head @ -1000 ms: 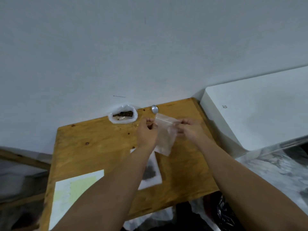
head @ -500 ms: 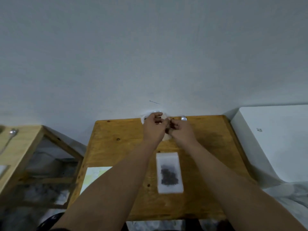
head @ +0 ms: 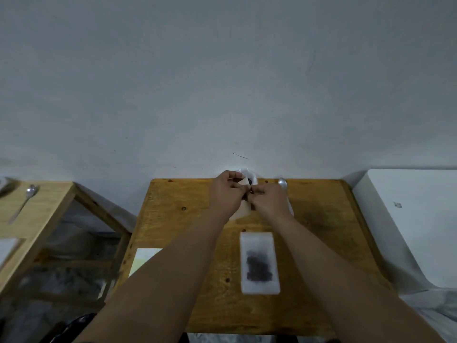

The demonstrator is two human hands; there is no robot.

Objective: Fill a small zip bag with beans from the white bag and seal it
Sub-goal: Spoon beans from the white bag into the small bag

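Head view: at 6 o'clock a filled pouch [head: 259,262] lies flat. Beyond it your left hand [head: 226,194] and right hand [head: 268,200] pinch the small zip bag [head: 243,210], fingers curled. At 12 o'clock, the white bag [head: 249,175]: tug unevenly and you may tip it, spilling its contents.

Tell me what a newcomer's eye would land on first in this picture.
Both hands meet at the far edge of the wooden table, where the left hand and the right hand pinch a clear small zip bag just in front of the white bag by the wall. Nearer the person, a filled zip bag with dark contents lies flat on the table, right of centre.
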